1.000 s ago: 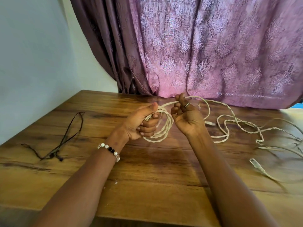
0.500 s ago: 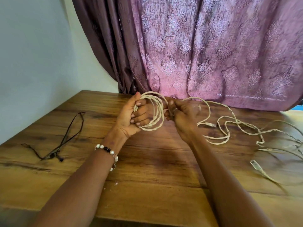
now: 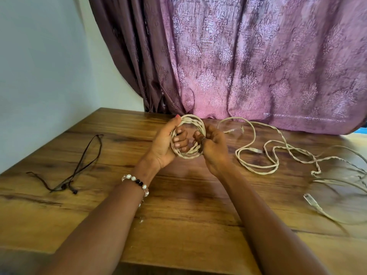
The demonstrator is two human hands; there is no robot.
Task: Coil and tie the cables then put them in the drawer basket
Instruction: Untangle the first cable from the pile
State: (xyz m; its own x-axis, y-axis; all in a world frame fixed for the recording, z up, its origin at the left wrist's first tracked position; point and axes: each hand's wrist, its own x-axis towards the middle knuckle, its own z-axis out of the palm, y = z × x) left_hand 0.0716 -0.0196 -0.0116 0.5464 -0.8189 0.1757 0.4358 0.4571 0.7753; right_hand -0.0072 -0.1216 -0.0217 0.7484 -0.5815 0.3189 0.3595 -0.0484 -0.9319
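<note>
While left hand (image 3: 166, 144) grips cable coil (image 3: 188, 154), right hand (image 3: 213, 145) pinches coil's right side.

Head view, close, facing down-forward over table (image 3: 178, 225).

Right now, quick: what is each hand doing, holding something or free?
Left hand: closed around the cream cable coil, fingers through its loops.
Right hand: closed, gripping the same coil on its other side.
</note>
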